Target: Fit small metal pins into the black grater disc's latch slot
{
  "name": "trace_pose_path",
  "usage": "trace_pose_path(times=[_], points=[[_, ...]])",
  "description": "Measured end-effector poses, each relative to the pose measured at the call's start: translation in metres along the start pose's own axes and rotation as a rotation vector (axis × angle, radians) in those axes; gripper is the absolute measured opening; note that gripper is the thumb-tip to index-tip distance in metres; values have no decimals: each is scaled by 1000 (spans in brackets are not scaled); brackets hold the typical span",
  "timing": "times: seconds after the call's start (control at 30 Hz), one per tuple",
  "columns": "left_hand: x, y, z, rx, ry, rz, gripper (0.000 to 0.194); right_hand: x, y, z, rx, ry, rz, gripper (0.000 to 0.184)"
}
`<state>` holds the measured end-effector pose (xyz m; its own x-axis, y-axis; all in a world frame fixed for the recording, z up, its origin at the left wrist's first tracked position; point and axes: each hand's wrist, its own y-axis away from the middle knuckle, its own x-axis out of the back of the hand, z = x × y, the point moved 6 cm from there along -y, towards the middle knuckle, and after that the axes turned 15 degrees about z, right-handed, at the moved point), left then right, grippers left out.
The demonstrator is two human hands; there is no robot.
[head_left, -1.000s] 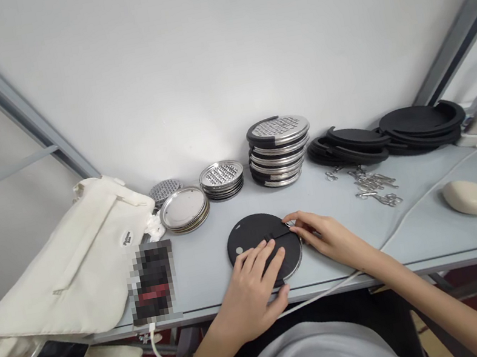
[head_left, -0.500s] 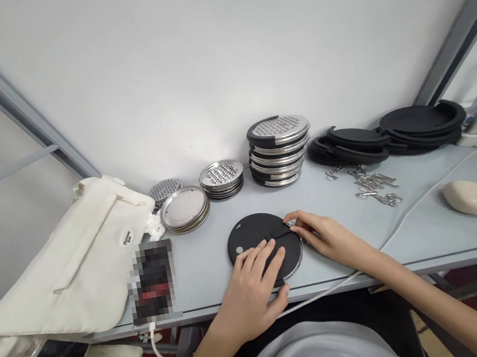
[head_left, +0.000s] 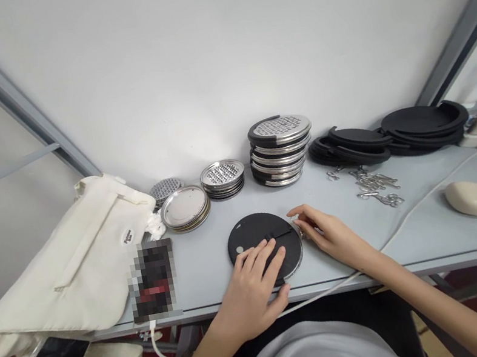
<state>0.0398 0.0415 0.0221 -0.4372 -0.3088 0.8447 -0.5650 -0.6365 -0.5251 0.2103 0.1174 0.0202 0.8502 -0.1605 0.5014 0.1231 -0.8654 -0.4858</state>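
Left hand [head_left: 251, 290]: palm down, fingers slightly apart, laid flat across the near part of the disc, thumb at its near edge; pressing rather than clasping.
Right hand [head_left: 337, 241]: thumb and forefinger nearly together, pinching a small metal piece [head_left: 295, 218].
Black disc [head_left: 252, 231]: flat on the table [head_left: 208, 270], beneath the left fingers and left of the pinch; a slit runs toward the right hand.
Recent change: the right fingertips have shifted slightly outward, from over the disc's edge to just beside it. The metal piece now shows outside the rim; whether it remains linked to the disc cannot be told.
Metal clips [head_left: 375, 180]: loose pile, beyond and right of the pinch.
Metal-faced stack [head_left: 283, 155]: directly beyond the pinch.
Black round holders [head_left: 358, 136]: overlapping, beyond the clips.
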Motion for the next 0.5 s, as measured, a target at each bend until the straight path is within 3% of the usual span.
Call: trace_pose_path(times=[0.3, 0.5], points=[[2, -1, 1, -7, -3, 9, 55, -1, -1, -2, 29, -33, 0, 12], [2, -1, 1, -13, -10, 20, 56, 1, 0, -6, 90, -25, 4, 19]])
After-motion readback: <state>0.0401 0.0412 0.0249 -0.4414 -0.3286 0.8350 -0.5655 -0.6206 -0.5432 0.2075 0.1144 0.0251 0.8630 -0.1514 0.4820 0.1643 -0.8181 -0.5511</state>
